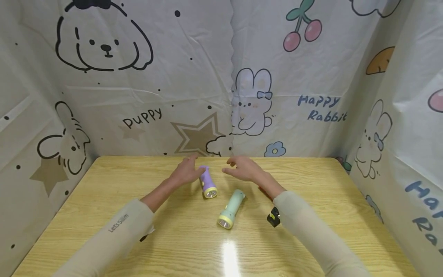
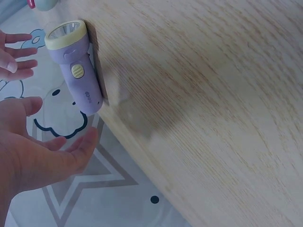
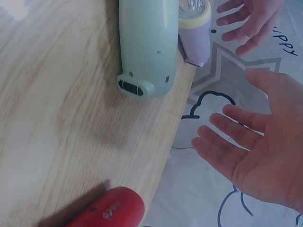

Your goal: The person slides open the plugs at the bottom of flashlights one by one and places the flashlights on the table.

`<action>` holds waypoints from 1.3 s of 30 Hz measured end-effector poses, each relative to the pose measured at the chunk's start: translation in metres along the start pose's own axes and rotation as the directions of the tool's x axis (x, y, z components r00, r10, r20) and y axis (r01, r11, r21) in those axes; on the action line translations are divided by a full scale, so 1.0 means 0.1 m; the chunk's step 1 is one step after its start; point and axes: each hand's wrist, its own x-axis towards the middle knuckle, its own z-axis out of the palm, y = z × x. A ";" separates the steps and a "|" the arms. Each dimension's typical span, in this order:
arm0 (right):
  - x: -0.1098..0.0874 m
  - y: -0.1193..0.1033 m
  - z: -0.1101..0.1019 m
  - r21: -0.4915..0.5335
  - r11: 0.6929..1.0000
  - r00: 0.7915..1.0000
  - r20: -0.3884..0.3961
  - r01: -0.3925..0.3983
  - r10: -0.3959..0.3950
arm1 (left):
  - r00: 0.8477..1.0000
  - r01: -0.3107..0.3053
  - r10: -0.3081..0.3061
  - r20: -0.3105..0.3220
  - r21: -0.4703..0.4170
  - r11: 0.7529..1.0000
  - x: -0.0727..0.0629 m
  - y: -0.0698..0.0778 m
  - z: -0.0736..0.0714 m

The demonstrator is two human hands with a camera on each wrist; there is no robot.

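A purple flashlight [image 1: 207, 182] with a pale yellow head lies toward the back of the table. My left hand [image 1: 187, 171] is beside its tail end, fingers relaxed and spread, holding nothing. In the left wrist view, the flashlight's ribbed yellow switch [image 2: 77, 71] faces up. Right of it, my right hand [image 1: 242, 169] hovers near the back edge, palm empty and fingers loosely bent. A mint green flashlight [image 1: 232, 209] lies nearer the front, its lens toward me. The rounded end of a red object [image 3: 111, 208] shows in the right wrist view; my right forearm mostly covers it in the head view.
A small black object [image 1: 273, 217] with a yellow-green patch sits by the right sleeve. Something dark [image 1: 143, 238] peeks out beside the left sleeve. The wooden table [image 1: 187, 246] meets printed white sheets [image 1: 155, 96] at the back and sides.
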 end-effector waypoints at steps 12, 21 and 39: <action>0.04 -0.08 0.12 0.030 0.999 1.000 0.019 -0.019 0.018 | 1.000 0.015 -0.015 -0.001 -0.006 1.000 -0.01 -0.02 0.00; 0.11 -0.15 0.17 0.048 0.999 0.999 0.038 -0.022 0.020 | 0.999 0.043 -0.043 0.022 0.004 0.999 0.00 -0.06 0.02; 0.16 -0.12 0.27 0.083 0.993 0.994 0.067 -0.089 0.083 | 0.999 0.027 -0.028 -0.041 -0.019 0.999 0.06 -0.13 0.12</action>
